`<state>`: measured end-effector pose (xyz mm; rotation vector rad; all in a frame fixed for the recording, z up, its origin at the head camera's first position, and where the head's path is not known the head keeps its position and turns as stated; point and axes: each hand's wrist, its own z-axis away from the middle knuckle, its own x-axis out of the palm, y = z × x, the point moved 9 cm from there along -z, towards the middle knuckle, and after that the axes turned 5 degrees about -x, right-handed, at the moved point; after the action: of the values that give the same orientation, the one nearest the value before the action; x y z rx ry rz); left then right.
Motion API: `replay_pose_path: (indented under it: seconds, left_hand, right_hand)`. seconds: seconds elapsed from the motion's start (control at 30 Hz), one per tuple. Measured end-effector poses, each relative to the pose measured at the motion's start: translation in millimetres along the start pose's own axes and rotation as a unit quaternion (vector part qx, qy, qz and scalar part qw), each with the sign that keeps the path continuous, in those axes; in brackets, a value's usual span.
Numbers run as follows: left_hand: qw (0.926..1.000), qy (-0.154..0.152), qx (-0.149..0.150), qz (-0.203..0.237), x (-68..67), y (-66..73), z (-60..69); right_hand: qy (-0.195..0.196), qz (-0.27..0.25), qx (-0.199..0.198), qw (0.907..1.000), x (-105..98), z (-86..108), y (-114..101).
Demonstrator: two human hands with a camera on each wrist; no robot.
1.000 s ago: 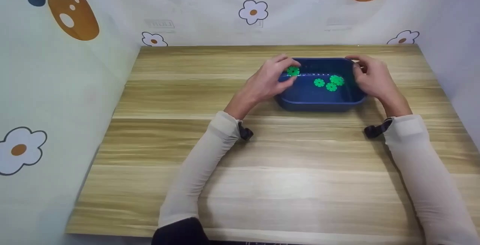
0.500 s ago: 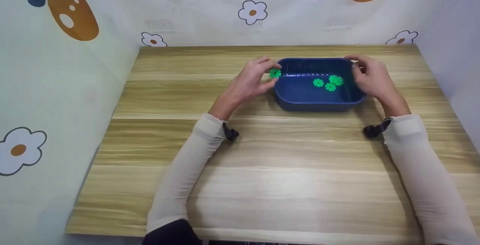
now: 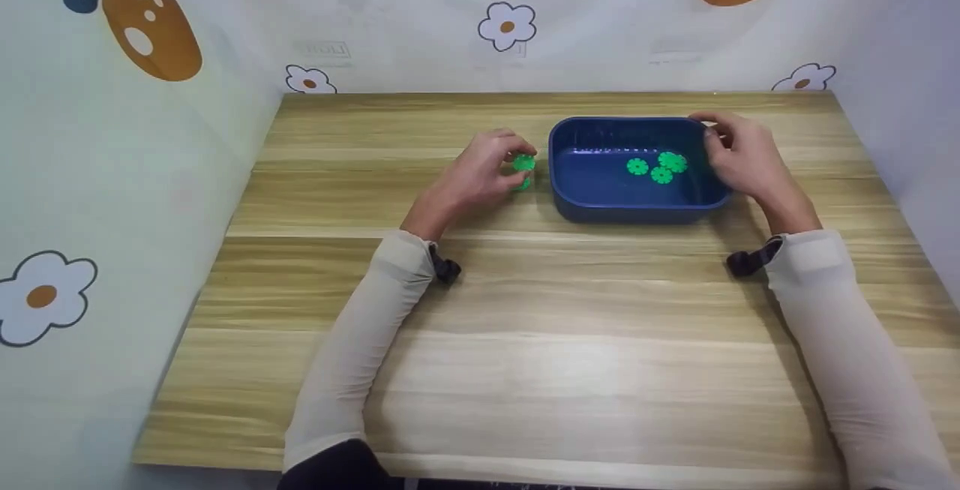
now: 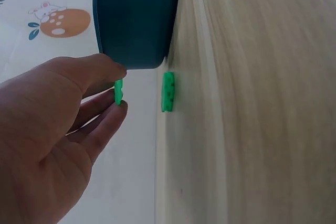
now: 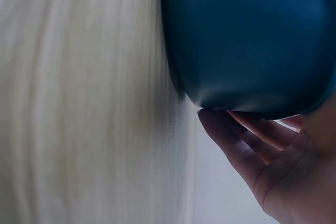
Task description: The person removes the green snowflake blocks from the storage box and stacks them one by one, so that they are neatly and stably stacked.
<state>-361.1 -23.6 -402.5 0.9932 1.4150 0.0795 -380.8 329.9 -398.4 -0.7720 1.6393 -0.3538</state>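
My left hand (image 3: pixel 480 169) pinches a green snowflake disc (image 4: pixel 118 92), a notched plastic building piece, between thumb and fingertips. Apart from it and lower, more green discs (image 4: pixel 168 92) lie on the table left of the blue bin (image 3: pixel 637 214); they look thick enough to be a small stack. The fingers partly cover them in the head view. On the bin's right side my right hand (image 3: pixel 746 156) grips the rim, thumb inside and fingers along the outer wall (image 5: pixel 241 40). Several loose green discs (image 3: pixel 661 175) rest on the bin floor, right of its middle.
The wooden table (image 3: pixel 525 370) stretches in front of the bin and to both sides. Behind it stands a pale wall cloth (image 3: pixel 405 32) with flower and orange prints. Each wrist carries a small black camera (image 3: pixel 448 271).
My left hand has carried the green disc out over the bin's left rim, then left and down above the discs on the table. The right hand keeps its grip on the bin.
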Motion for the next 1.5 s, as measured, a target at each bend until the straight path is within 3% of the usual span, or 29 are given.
replay_pose_path:
  seconds: [0.37, 0.57, 0.73, 1.27, 1.5]
  left_hand:
    - [0.9984, -0.051, -0.02, -0.015, 9.2, -14.0, 3.5]
    - [0.9968, -0.076, -0.013, -0.02, 15.7, -13.2, 3.2]
    - [0.9969, -0.075, -0.013, -0.022, 16.1, -14.3, 3.3]
    - [0.9971, -0.074, -0.005, -0.018, 17.4, -15.9, 2.4]
    - [0.9965, -0.081, -0.019, -0.005, 15.2, -19.2, 4.2]
  right_hand:
    - [0.0, 0.001, -0.003, 1.0, 0, -0.9, 0]
    - [-0.008, -0.001, 0.003, 1.0, 1, -0.3, 0]
    - [-0.015, -0.002, 0.005, 0.9999, 2, -1.1, 0]
    - [0.015, -0.011, -0.018, 0.9997, -1, -1.2, -1]
    - [0.012, -0.009, -0.016, 0.9998, 0, -1.6, 0]
